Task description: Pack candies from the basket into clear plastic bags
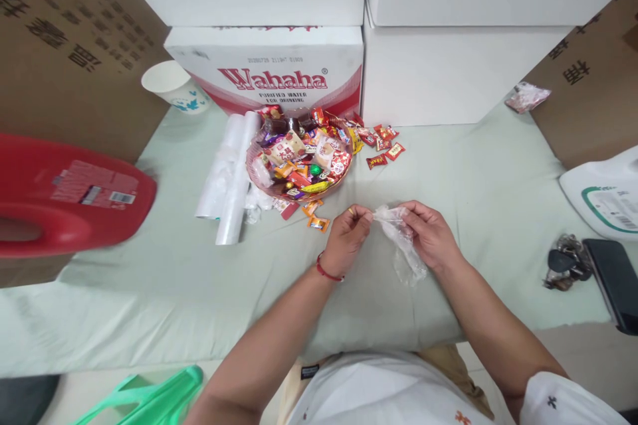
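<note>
A clear plastic bag [406, 252] stretches between my two hands above the cloth. My left hand [349, 231], with a red bracelet at the wrist, pinches one end of it between thumb and finger. My right hand [431, 232] grips the bag a little farther along, and its loose part hangs down toward me. Whether anything is inside the bag, I cannot tell. Just beyond my hands stands a basket [253, 179] heaped with wrapped candies [299, 159]. Several red-wrapped candies [383, 143] lie to its right, and orange-wrapped ones [318, 223] lie in front.
Rolls of clear plastic bags [232, 192] lie left of the basket. A paper cup [177, 86] and a red jug [74, 196] are farther left. White boxes [423, 73] wall off the back. Keys [565, 262], a phone [613, 282], a white jug [605, 192] and a small filled bag [528, 97] are right.
</note>
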